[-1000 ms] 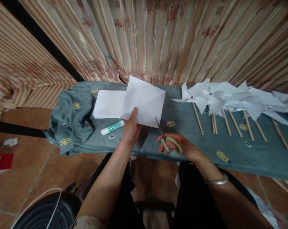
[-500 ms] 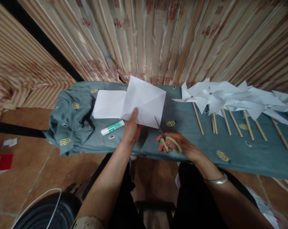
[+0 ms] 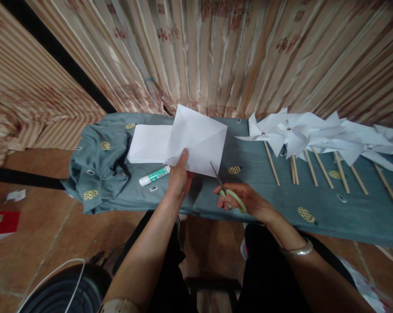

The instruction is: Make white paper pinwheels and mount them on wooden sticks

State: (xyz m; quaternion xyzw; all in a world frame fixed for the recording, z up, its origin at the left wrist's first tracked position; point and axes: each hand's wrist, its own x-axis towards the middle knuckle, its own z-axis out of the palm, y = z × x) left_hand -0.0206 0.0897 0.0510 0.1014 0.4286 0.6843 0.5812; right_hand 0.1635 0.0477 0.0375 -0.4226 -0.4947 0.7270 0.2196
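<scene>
My left hand [image 3: 180, 176] grips a creased white sheet of paper [image 3: 199, 137] by its lower edge, thumb on top. Fold lines run across the sheet toward its corners. In my right hand [image 3: 240, 198] is a pair of scissors [image 3: 232, 198] with pale green handles, its blades pointing up and left at the sheet's lower right corner. The blades look closed or nearly so; whether they touch the paper I cannot tell. Behind the held sheet lies a stack of white paper [image 3: 149, 143]. A green and white glue stick [image 3: 154, 175] rests just left of my left hand.
Several white paper pinwheels [image 3: 292, 134] on wooden sticks [image 3: 320, 167] lie along the right side of the cloth-covered table [image 3: 264, 208]. The cloth is bunched up [image 3: 101, 165] at the left end. A pleated curtain [image 3: 199, 56] hangs right behind the table.
The scissors' handles have come closer together and turned slightly in my right hand. My left hand and the sheet hold nearly the same place.
</scene>
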